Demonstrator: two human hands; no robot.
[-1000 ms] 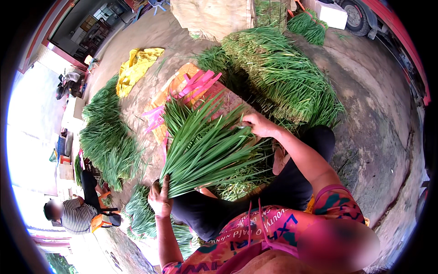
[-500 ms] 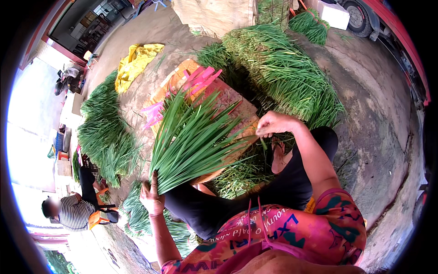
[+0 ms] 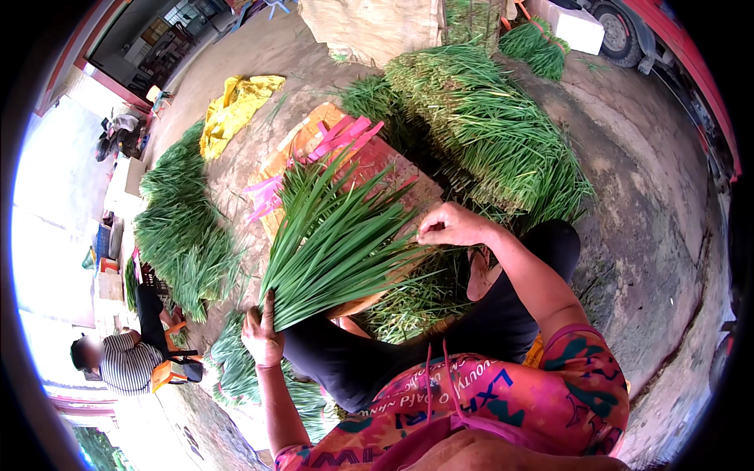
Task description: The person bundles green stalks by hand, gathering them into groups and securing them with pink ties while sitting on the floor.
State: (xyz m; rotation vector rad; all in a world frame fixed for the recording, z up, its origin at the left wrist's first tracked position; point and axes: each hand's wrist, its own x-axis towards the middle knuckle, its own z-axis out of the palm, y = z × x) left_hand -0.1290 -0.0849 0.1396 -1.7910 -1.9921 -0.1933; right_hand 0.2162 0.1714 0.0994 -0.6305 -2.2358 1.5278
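Observation:
A fanned bunch of long green chives [image 3: 338,243] lies across a low stand with a reddish top [image 3: 420,184]. My left hand [image 3: 263,334] is closed around its gathered end, at the lower left of the bunch. Beside the spread leaf tips, my right hand [image 3: 455,225] has its thumb and fingers pinched together. Whatever sits in that pinch is too small to make out. Pink strips [image 3: 345,137] lie on the stand's far part, partly behind the leaves. Loose leaves [image 3: 400,310] are heaped between my legs, below the stand.
A big stack of chives [image 3: 503,133] rises beyond my right hand. Another long pile [image 3: 181,228] stretches along the left, near a yellow sack [image 3: 236,110]. Bundles [image 3: 239,365] lie by my left forearm. A person in a striped shirt [image 3: 129,365] sits at the far left. A vehicle wheel [image 3: 616,35] stands upper right.
My right hand has moved left, in to the leaf tips; the thin strand that hung below its fingers no longer shows. My left hand stays around the bunch.

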